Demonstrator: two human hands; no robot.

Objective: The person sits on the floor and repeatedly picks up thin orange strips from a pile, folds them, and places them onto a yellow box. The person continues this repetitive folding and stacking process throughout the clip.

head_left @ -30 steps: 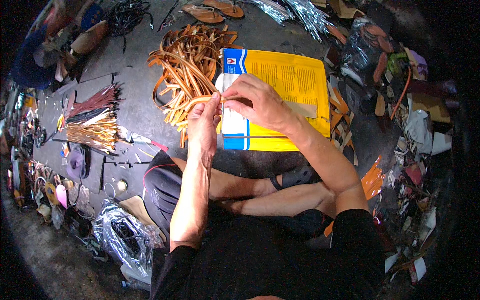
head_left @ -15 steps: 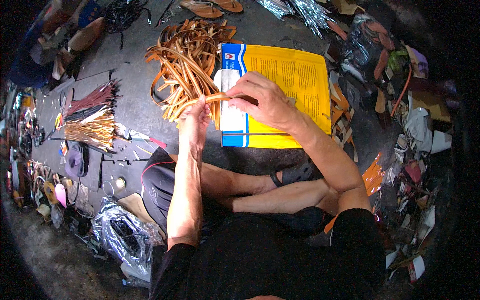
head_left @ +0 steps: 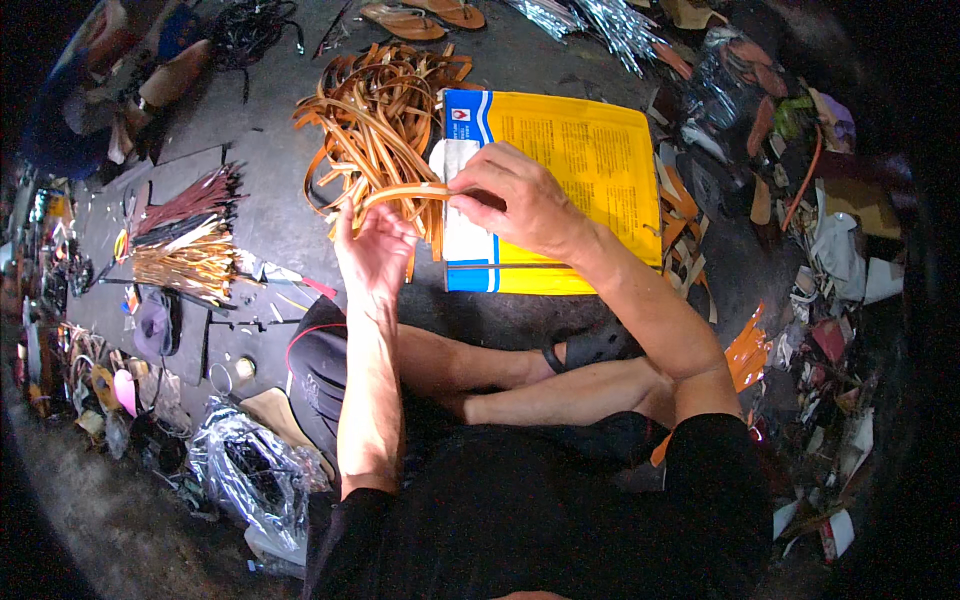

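My right hand (head_left: 525, 205) pinches the end of a tan leather strip (head_left: 408, 191) between thumb and fingers, above the left part of a yellow, blue and white printed panel (head_left: 585, 150). From there the strip bends leftward toward a heap of tan strips (head_left: 385, 110) on the floor. Below its curve, my left hand (head_left: 376, 245) is open, palm up, with its fingers apart. I cannot tell whether its fingertips touch the strip.
Bundles of maroon, black and tan strips (head_left: 185, 235) lie on a dark board at the left. Sandals (head_left: 405, 22) sit beyond the heap. Clear plastic wrapping (head_left: 255, 470) is near my left knee. Scraps and bags (head_left: 835, 250) crowd the right side. My crossed legs (head_left: 570, 390) are close below.
My left hand has let go of the strip, opened and shifted slightly down and to the left. My right hand keeps its pinch in nearly the same place.
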